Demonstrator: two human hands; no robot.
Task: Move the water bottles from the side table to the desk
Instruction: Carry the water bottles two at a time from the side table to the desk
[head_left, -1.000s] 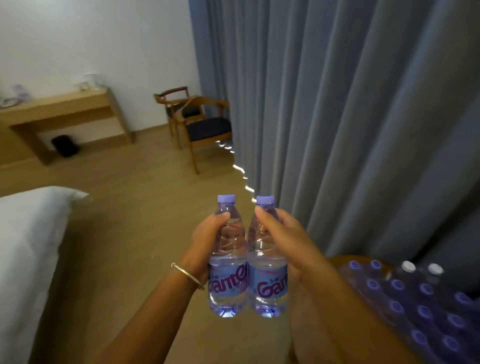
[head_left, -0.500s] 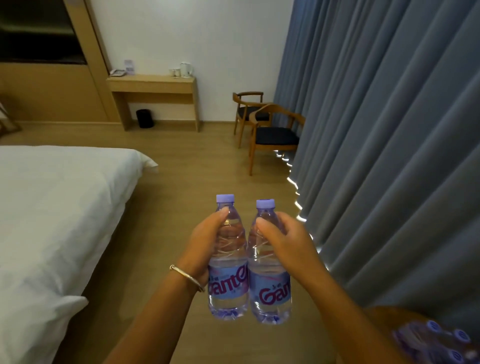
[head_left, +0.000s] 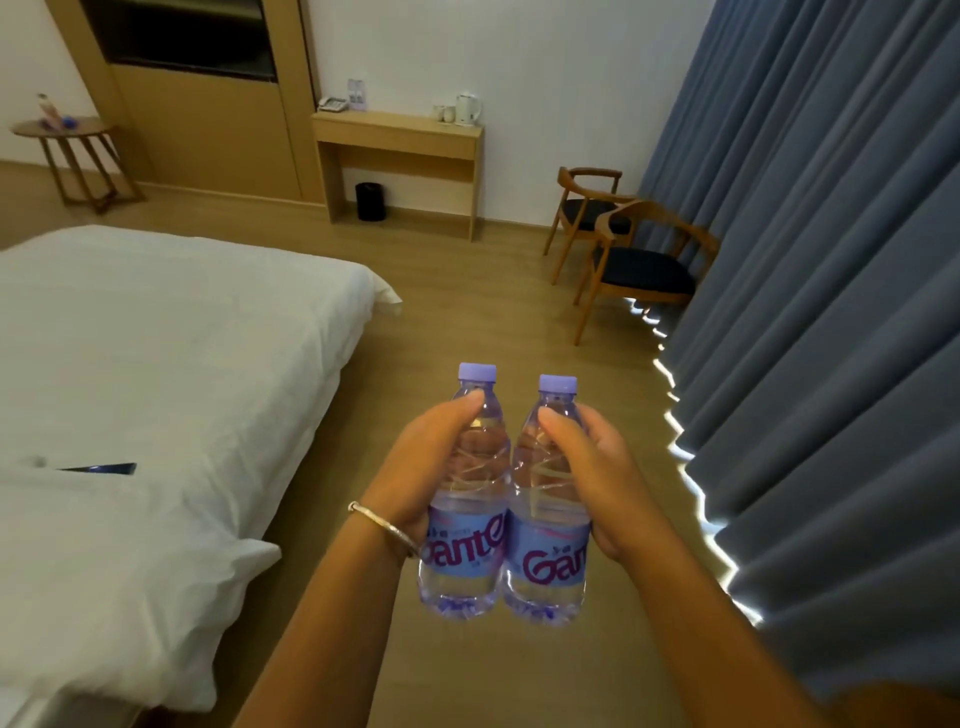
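Head view: left hand (head_left: 423, 467) and right hand (head_left: 597, 478) each grip a bottle (head_left: 467, 499), mid-carry; far bench (head_left: 397, 136) not yet reached.

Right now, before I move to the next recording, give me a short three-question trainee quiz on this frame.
1. True or false: each hand grips one clear plastic water bottle with a purple cap.
2. What stands on the light wooden desk against the far wall? A) white kettle B) laptop C) lamp
3. Fill in: the white bed lies to the person's ____.

Key
1. True: left hand holds the left bottle, right hand the right bottle.
2. A, the white kettle.
3. Left.
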